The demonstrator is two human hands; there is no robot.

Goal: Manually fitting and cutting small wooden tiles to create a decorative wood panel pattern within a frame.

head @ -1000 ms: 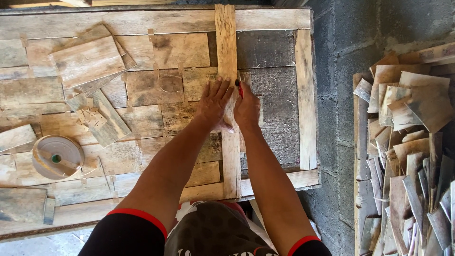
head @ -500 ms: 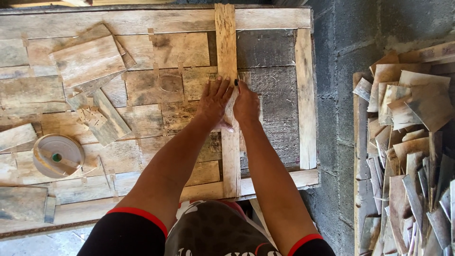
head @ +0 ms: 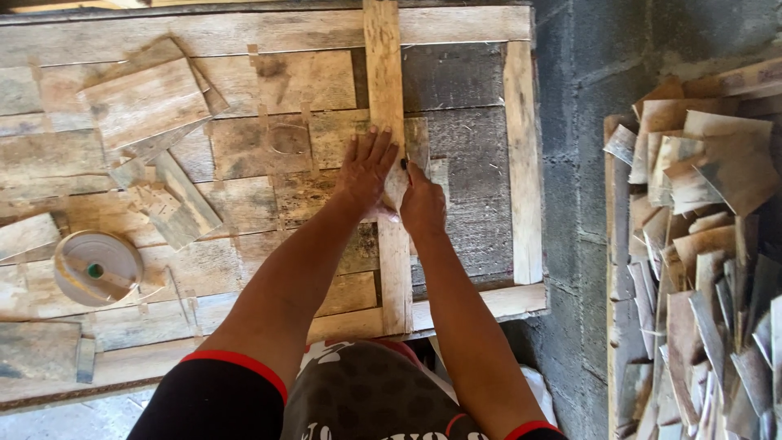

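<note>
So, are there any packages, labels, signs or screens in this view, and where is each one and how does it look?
None: no package, label, sign or screen shows.
Nearest such thing: a round roll of tape, pale beige, lying flat on the wooden bench, at its left side.

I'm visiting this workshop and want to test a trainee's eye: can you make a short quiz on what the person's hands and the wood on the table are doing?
1. True or false: the left hand lies flat, fingers spread, on the upright wooden strip.
2. What lies at the table's left side? A) a roll of tape B) a hammer C) a saw
3. What is piled to the right, beyond the block wall?

Key
1. True.
2. A.
3. A stack of thin veneer sheets. The right hand stays at the strip, not there.
</note>
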